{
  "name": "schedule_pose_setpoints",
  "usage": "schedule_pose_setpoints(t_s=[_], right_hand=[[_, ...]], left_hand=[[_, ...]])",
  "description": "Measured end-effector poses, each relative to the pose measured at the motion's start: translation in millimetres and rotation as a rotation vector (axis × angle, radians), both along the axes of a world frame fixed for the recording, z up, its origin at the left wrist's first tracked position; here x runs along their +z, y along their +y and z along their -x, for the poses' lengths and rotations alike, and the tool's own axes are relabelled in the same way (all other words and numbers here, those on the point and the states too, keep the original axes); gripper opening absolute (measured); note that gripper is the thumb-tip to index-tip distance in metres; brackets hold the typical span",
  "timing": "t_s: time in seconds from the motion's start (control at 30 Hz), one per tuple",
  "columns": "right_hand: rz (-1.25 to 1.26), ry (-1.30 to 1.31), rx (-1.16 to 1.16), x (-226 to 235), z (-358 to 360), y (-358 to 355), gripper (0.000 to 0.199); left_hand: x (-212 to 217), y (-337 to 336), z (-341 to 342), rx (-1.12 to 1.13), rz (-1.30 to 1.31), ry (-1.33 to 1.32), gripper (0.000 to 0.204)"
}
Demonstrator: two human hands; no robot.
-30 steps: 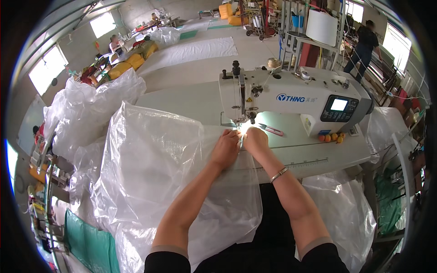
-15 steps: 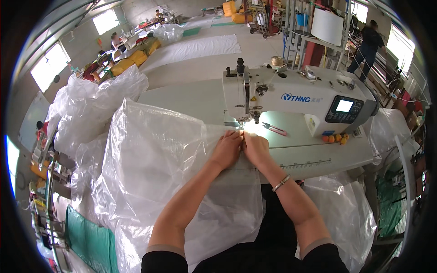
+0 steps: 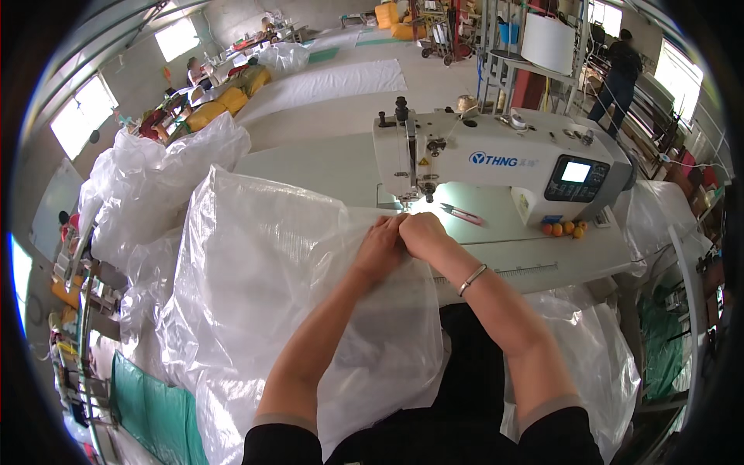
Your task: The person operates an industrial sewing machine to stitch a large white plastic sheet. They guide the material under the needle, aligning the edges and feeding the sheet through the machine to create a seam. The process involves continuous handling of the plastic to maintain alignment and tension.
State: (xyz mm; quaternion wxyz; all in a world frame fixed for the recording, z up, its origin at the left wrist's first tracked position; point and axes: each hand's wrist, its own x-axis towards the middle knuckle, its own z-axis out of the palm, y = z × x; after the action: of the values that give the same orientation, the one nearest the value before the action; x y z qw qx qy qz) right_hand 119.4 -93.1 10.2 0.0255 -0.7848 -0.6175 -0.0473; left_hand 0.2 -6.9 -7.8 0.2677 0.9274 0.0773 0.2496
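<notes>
now, seen from the head, both forearms reach forward and the left hand (image 3: 378, 246) and right hand (image 3: 422, 232) meet knuckle to knuckle, each grip closed on the edge of the clear plastic sheet (image 3: 263, 279). just beyond the grip stands the white sewing machine (image 3: 496, 159) on the desk (image 3: 325, 167). the sheet is translucent and crinkled, draping left of the grip and down toward the lap.
</notes>
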Motion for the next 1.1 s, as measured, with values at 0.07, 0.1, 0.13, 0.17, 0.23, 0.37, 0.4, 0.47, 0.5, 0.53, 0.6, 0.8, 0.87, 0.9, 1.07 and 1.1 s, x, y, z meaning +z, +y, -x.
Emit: schedule_pose_setpoints(t_s=[0.07,0.1,0.13,0.17,0.23,0.37,0.4,0.47,0.5,0.53,0.6,0.8,0.87,0.9,1.07,1.1], right_hand=[[-0.1,0.072,-0.081,-22.4,1.8,-7.1,0.009],[-0.207,0.15,-0.15,-29.4,8.2,-16.5,0.009],[-0.319,0.226,-0.207,-26.5,20.6,-25.2,0.009],[-0.427,0.301,-0.272,-25.1,31.6,-36.4,0.01],[-0.386,0.301,-0.259,-27.4,45.1,-58.5,0.011],[-0.419,0.2,-0.279,-31.5,78.4,-89.1,0.014],[-0.443,0.215,-0.275,-34.9,82.4,-92.4,0.015],[-0.495,0.249,-0.27,-40.1,86.6,-94.6,0.016],[-0.456,0.251,-0.26,-39.0,86.9,-94.3,0.02],[-0.419,0.256,-0.249,-35.8,87.8,-93.7,0.025],[-0.365,0.258,-0.238,-28.5,91.4,-90.1,0.029],[-0.374,0.343,-0.259,-29.9,93.1,-70.1,0.012],[-0.427,0.331,-0.262,-30.7,91.3,-64.4,0.01],[-0.434,0.333,-0.265,-30.1,89.2,-61.8,0.01],[-0.368,0.314,-0.298,-28.4,73.6,-42.9,0.013],[-0.41,0.33,-0.276,-28.2,70.8,-39.6,0.013]], left_hand=[[-0.7,-3.2,-2.1,0.032,-0.068,0.041,0.045],[-5.1,-3.5,-2.1,0.032,-0.087,0.048,0.042],[-9.1,1.2,-1.7,0.043,-0.113,0.053,0.039],[-12.1,3.0,-2.2,0.048,-0.134,0.057,0.037],[-16.7,5.7,-5.9,0.021,-0.16,-0.007,0.03],[-18.8,9.3,-8.5,0.011,-0.15,-0.019,0.025],[-19.4,8.0,-9.6,0.028,-0.182,0.015,0.027],[-15.2,3.1,-9.7,0.058,-0.25,0.088,0.029],[-12.8,1.1,-9.0,0.06,-0.252,0.1,0.03],[-10.0,-0.1,-7.2,0.063,-0.257,0.114,0.031],[-7.0,0.3,-4.2,0.061,-0.268,0.128,0.032],[2.8,11.7,-3.1,0.0,-0.244,0.145,0.031],[-2.6,20.1,-5.4,-0.002,-0.249,0.126,0.031],[-4.1,25.1,-7.9,-0.009,-0.232,0.129,0.03],[-4.0,37.3,-12.1,0.002,-0.189,0.192,0.031],[-6.3,32.3,-3.8,0.003,-0.159,0.199,0.035]])
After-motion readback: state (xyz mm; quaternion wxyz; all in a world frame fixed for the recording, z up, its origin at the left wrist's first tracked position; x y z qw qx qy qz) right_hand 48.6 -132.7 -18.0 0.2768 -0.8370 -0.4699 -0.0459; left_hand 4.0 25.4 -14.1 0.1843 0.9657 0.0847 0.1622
